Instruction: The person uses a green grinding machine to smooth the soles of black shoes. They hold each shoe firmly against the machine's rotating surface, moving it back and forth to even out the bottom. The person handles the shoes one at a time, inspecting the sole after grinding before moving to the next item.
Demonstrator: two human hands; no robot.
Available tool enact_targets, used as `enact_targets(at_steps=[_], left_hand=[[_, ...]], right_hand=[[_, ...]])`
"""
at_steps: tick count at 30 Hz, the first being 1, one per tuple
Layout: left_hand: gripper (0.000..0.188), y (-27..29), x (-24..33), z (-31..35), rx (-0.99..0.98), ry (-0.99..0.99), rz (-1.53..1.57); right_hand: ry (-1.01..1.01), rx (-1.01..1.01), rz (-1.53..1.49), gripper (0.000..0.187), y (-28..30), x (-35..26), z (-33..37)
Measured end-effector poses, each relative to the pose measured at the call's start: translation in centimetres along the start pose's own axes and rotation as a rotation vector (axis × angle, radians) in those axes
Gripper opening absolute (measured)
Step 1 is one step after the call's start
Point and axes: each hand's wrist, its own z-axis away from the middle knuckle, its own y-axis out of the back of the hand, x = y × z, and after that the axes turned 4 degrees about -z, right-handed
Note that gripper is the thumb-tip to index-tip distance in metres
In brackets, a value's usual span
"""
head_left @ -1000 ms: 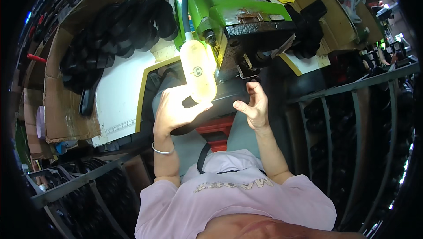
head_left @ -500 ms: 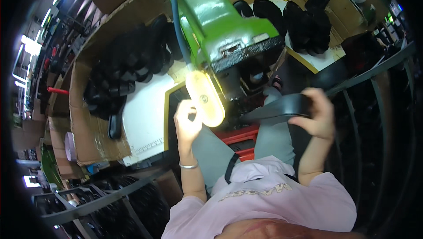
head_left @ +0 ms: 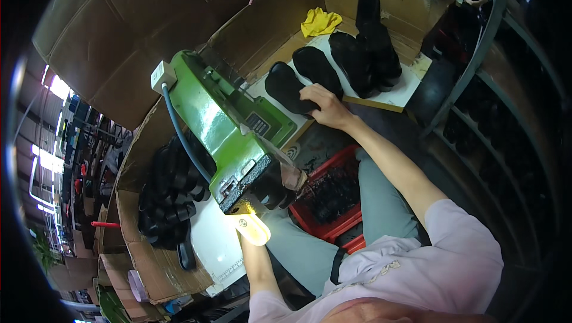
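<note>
My right arm stretches forward to the right-hand white board. There my right hand (head_left: 325, 106) has its fingers curled on the near end of a black shoe sole (head_left: 286, 86). Another black sole (head_left: 317, 70) lies beside it, with a pile of black soles (head_left: 372, 55) farther right. In front of me stands a green machine (head_left: 211, 123) with a lit yellow lamp (head_left: 252, 229) at its head. My left forearm (head_left: 257, 266) runs up behind this lamp, which hides the hand; what it holds cannot be seen.
A red crate (head_left: 353, 151) with black scraps sits between my legs, below the machine head. Many black soles (head_left: 170, 186) are heaped at the left, by a white board (head_left: 217, 242). Cardboard walls (head_left: 271, 16) surround the bench. A yellow cloth (head_left: 320, 22) lies behind the soles; metal rails (head_left: 471, 75) stand right.
My right hand has moved forward from above my lap to a sole on the right board. The sole it held there is out of sight. My view has turned right.
</note>
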Motion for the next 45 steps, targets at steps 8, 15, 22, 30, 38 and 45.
enact_targets(at_steps=[8, 15, 22, 30, 38, 45], left_hand=[[0.056, 12.2, 9.1, 13.4, 0.452, 0.159, 0.959], [0.057, 10.8, 17.4, 16.2, -0.018, 0.618, 1.101], [0.042, 8.2, 20.2, 11.9, -0.305, 0.672, 1.399], [0.028, 4.5, 19.5, 11.1, -0.230, 0.507, 1.030], [0.027, 5.8, 19.3, 12.8, -0.181, 0.678, 1.240], [0.034, 6.1, 19.8, 12.0, -0.115, 0.727, 1.360]], right_hand=[[-0.149, -0.302, 0.010, 0.052, -0.1, -8.2, 5.8], [-0.974, -0.388, -0.836, 0.110, -2.4, -15.5, 21.0], [-1.223, -0.031, -1.014, 0.074, 1.6, -14.0, 26.4], [-1.405, 0.029, -1.275, 0.047, 1.9, -16.2, 27.0], [-1.240, 0.357, -0.987, 0.041, 6.7, -14.8, 22.6], [-1.086, 0.258, -0.867, 0.050, 8.0, -11.3, 12.0]])
